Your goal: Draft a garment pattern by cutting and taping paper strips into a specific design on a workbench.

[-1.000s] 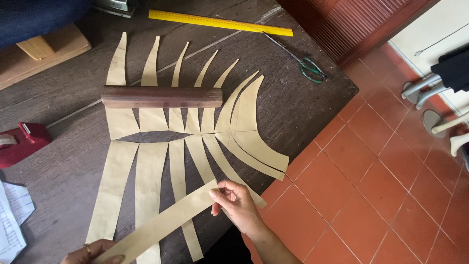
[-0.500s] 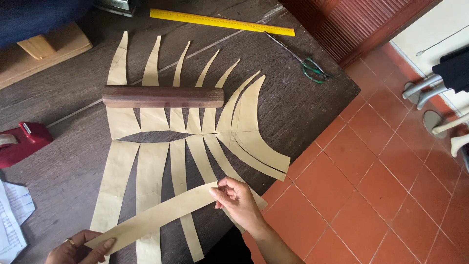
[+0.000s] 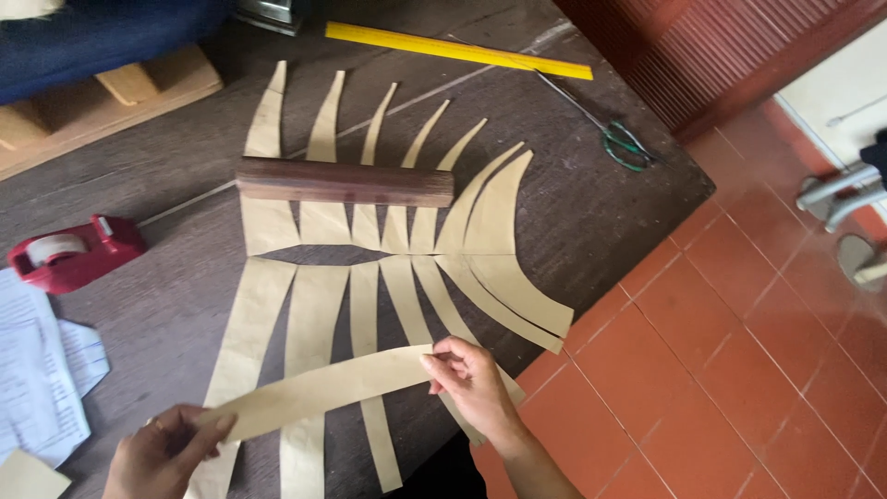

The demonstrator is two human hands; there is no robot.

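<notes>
I hold a long curved strip of tan paper [image 3: 323, 388] across the near part of the table. My left hand [image 3: 166, 448] pinches its left end, my right hand [image 3: 467, 374] pinches its right end. Under the strip lie several more tan paper strips [image 3: 370, 277], fanned out lengthwise and curving to the right. A dark wooden bar [image 3: 344, 182] lies across them as a weight.
A red tape dispenser [image 3: 69, 254] sits at the left, white papers [image 3: 42, 374] below it. A yellow ruler [image 3: 457, 49] and green-handled scissors [image 3: 624, 143] lie at the far side. The dark table [image 3: 601, 212] ends at the right above a red tiled floor [image 3: 721, 370].
My left hand has come further up into view, lifting the strip's left end. The strip now lies flatter across the laid strips. My right hand stays about where it was.
</notes>
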